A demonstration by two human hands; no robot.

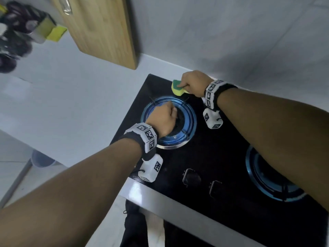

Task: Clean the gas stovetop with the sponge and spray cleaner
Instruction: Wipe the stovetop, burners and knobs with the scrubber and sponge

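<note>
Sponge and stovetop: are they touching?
Touching. The head view shows the right hand holding the sponge with its yellow underside flat on the black stovetop, no gap visible.

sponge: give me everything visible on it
The sponge is a small block with two layers: yellow foam with a green scouring layer on its upper side. It looks soft. It sits tilted at the far edge of the black stovetop, just behind the left burner. The right hand grips its right end with curled fingers. Whether its underside touches the glass cannot be told.
</note>
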